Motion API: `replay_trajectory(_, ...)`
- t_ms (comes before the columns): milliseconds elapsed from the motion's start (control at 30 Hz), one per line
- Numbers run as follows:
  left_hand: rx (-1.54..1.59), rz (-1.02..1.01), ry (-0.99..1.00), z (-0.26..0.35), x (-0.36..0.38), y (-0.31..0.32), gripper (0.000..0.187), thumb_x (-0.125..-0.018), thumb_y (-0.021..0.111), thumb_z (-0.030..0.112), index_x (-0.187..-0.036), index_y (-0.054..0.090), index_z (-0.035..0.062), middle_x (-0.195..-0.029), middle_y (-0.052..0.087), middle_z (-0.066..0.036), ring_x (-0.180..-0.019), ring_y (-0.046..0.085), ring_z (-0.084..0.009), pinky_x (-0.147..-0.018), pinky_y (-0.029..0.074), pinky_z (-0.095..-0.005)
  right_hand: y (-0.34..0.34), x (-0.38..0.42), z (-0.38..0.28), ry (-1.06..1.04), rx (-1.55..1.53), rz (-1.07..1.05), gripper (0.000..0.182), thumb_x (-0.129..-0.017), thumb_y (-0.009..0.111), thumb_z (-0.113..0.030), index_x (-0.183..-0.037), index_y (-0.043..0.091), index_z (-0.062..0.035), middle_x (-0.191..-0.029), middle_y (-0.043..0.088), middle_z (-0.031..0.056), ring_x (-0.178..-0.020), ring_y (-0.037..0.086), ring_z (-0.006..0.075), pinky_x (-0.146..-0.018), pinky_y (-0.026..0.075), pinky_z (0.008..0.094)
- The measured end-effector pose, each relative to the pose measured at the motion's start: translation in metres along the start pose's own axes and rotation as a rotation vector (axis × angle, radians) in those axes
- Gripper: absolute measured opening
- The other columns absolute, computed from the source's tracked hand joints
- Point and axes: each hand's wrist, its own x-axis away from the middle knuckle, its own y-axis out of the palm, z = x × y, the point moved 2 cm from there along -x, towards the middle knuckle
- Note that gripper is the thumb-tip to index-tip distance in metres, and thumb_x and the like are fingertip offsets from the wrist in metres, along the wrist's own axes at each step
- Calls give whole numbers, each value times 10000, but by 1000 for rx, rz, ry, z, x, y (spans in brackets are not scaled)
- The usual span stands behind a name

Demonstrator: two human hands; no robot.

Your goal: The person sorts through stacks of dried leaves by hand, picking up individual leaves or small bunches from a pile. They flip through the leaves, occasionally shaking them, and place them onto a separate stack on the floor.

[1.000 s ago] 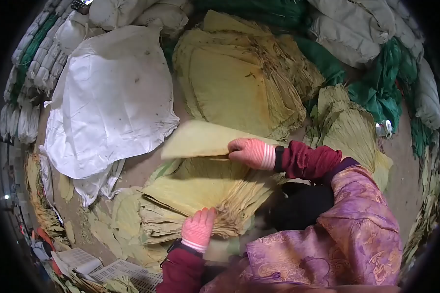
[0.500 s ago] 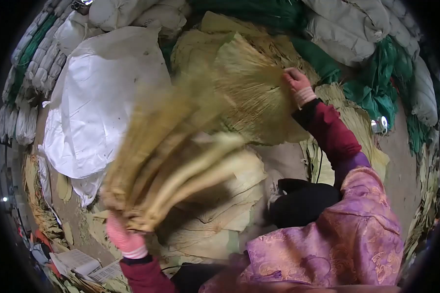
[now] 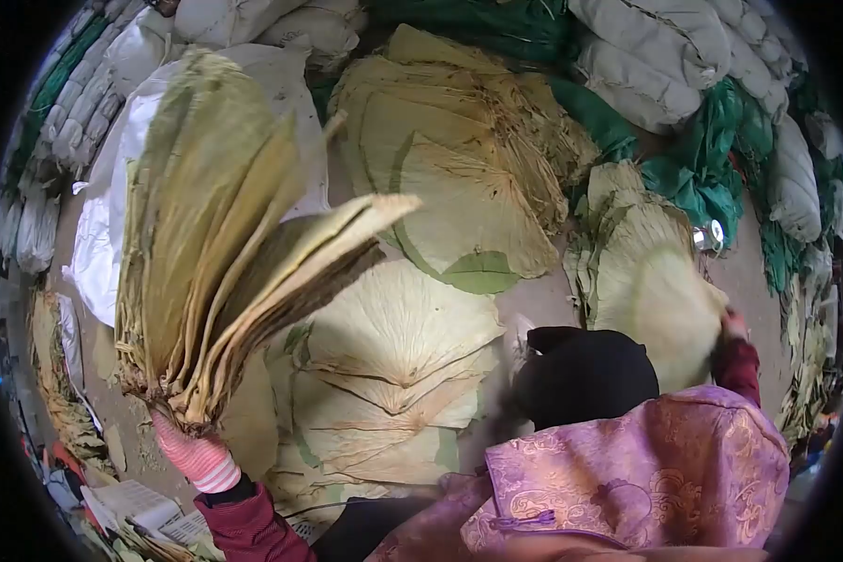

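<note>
My left hand [image 3: 189, 451], in a pink striped glove, is closed round the stem end of a thick bundle of dried leaves [image 3: 201, 225], which fans upward at the left. At the far right, my right hand [image 3: 734, 324] is partly hidden and touches the edge of a pale leaf [image 3: 660, 300] above the right pile; its grip is hard to make out. Between the hands lies a pile of pale folded leaves [image 3: 403, 323]. Beyond it is a pile of browner leaves [image 3: 459, 159].
A white sheet [image 3: 94, 234] lies at the left behind the bundle. White sacks [image 3: 646, 56] and green netting [image 3: 702, 173] line the back. A shiny metal object [image 3: 709, 235] stands right of the right pile. Printed paper [image 3: 140, 501] lies lower left.
My right hand has moved from the back pile down to the far right, with a pale leaf now there. My left hand has shifted left, and its bundle points more upright.
</note>
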Motion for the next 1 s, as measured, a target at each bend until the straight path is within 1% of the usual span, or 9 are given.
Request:
replay_trajectory(67,-827,-203,446,-8,2,-8,431,-888,476,-19,-1311,389,-18,-1227,518,-103,-1056,523,-191,-919,423,-313,-75,38,97,328,979,80,442,-848,527,-270,-1202,538,-6,-1141,606,152,-1036,578,298,-905,437,385)
replay_trajectory(133,-477,-161,242,-13,-3,-4,438,-886,477,-20,-1314,388,-12,-1220,525,-105,-1043,530,-190,-907,431,-312,-84,75,112,122,1101,175,474,-798,612,-279,-1216,541,-69,-1250,536,137,-1151,509,314,-935,429,393)
replay_trajectory(167,-136,-109,40,-18,-5,-3,444,-884,478,-22,-1318,386,-6,-1212,532,-107,-1030,537,-188,-895,438,-310,-56,59,88,198,1036,82,460,-832,554,-247,-1251,507,-64,-1264,519,154,-1174,485,307,-951,412,386)
replay_trajectory(233,-796,-189,359,-25,-8,-14,412,-973,405,234,-1301,404,-14,-1242,504,-117,-1083,519,-212,-938,436,-339,29,54,-31,101,1072,-40,520,-801,593,-241,-1269,480,-45,-1247,522,184,-1161,492,313,-963,397,381)
replay_trajectory(400,-321,-185,165,-17,-10,-5,478,-883,452,-45,-1347,351,6,-1254,502,-101,-1110,489,-182,-937,411,-312,289,-13,-281,-523,224,-365,672,-789,631,-394,-1291,426,3,-1192,550,208,-1118,522,304,-936,403,338)
replay_trajectory(567,-306,163,248,17,7,11,430,-934,488,233,-1284,435,-10,-1253,510,-98,-1116,499,-211,-970,385,-348,441,-28,-359,-550,214,-624,513,-752,637,-309,-1172,543,-29,-1014,629,179,-925,605,294,-790,473,335)
replay_trajectory(700,-129,393,228,29,14,12,427,-936,457,231,-1313,404,37,-1279,483,-145,-1114,507,-272,-969,409,-397,405,133,-436,-1344,341,-592,277,-806,567,-164,-1081,584,-137,-931,629,100,-867,614,312,-733,507,380)
replay_trajectory(833,-102,442,293,37,9,-12,419,-904,492,269,-1265,477,58,-1264,510,-120,-1118,500,-282,-960,401,-422,417,216,-407,-1924,477,-846,308,-793,518,-156,-1101,538,-162,-1035,558,72,-816,613,275,-630,519,391)
replay_trajectory(1000,-259,395,376,30,12,-12,450,-920,470,332,-1261,454,39,-1225,527,-97,-1072,526,-243,-893,451,-376,467,227,-344,-2006,455,-1165,377,-759,574,-209,-1132,531,-176,-1082,556,76,-923,589,279,-704,511,397)
